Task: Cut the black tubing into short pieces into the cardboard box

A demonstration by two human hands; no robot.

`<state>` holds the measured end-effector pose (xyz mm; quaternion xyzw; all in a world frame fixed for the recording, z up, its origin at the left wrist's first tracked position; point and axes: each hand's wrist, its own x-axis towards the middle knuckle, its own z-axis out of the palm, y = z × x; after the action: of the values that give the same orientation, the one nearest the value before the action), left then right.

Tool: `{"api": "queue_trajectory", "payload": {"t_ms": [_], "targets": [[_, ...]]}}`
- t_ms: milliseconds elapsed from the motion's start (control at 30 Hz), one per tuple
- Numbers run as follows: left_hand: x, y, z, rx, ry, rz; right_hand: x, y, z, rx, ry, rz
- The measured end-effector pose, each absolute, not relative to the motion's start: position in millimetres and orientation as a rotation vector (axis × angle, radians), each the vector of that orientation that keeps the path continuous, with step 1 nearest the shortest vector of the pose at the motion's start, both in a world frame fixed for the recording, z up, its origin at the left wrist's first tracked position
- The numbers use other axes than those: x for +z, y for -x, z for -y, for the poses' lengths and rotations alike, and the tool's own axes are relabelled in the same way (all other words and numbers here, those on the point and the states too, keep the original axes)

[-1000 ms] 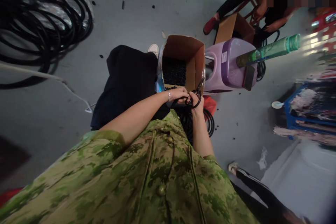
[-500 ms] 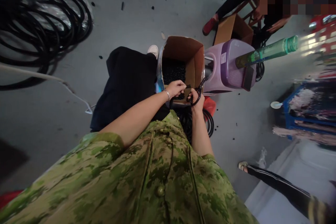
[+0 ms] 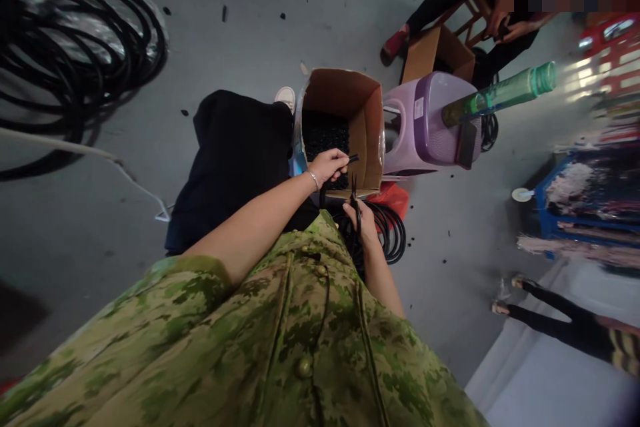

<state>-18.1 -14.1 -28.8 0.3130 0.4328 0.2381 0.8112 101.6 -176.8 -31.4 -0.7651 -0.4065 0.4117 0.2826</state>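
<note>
My left hand (image 3: 327, 165) is over the near side of an open cardboard box (image 3: 369, 103), its fingers closed on a thin black tube (image 3: 353, 158) whose short end sticks out to the right. More of what looks like this tube hangs below the hand. Lower and to the right, my right hand (image 3: 364, 217) grips black scissors (image 3: 355, 203), their blades pointing away from me at the box's near edge. The blades are apart from the tube. Many small black pieces (image 3: 323, 133) lie inside the box. A coil of black tubing (image 3: 396, 233) sits beneath my right forearm.
Right of the box stands a purple and white appliance (image 3: 425, 120) with a green bottle (image 3: 505, 97) and a dark phone-like object (image 3: 466, 145) on it. A red bag (image 3: 393, 199) lies by the coil. Large black coils (image 3: 115, 33) rest at left. Other people are at right.
My right hand has drawn the scissors back towards me, away from the tube, and the blades have swung to point forward. My left hand still holds the tube. The view has shifted slightly.
</note>
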Motion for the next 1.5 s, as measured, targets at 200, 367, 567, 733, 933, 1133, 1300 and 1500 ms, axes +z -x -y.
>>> {"api": "queue_trajectory", "payload": {"t_ms": [200, 367, 567, 733, 933, 1133, 1300, 1500], "targets": [[-34, 16, 16, 0.45, -0.78, -0.937, -32, -112, 175, 1.101, 2.119, 1.166], [-34, 16, 18, 0.422, -0.794, -0.922, -37, -113, 161, 1.077, 2.098, 1.164], [-33, 17, 17, 0.385, -0.781, -0.923, -36, -117, 145, 1.084, 2.103, 1.178], [-35, 17, 17, 0.373, -0.767, -0.935, -36, -117, 143, 1.195, 2.019, 1.087], [-35, 17, 18, 0.369, -0.754, -0.928, -31, -117, 143, 1.194, 2.021, 1.116], [-34, 18, 17, 0.329, -0.771, -0.939, -31, -121, 141, 1.188, 2.063, 1.174], [-34, 18, 17, 0.3, -0.815, -0.942, -29, -120, 139, 1.215, 2.046, 1.137], [-35, 19, 16, 0.244, -0.836, -0.901, -25, -119, 141, 1.2, 2.077, 1.138]]}}
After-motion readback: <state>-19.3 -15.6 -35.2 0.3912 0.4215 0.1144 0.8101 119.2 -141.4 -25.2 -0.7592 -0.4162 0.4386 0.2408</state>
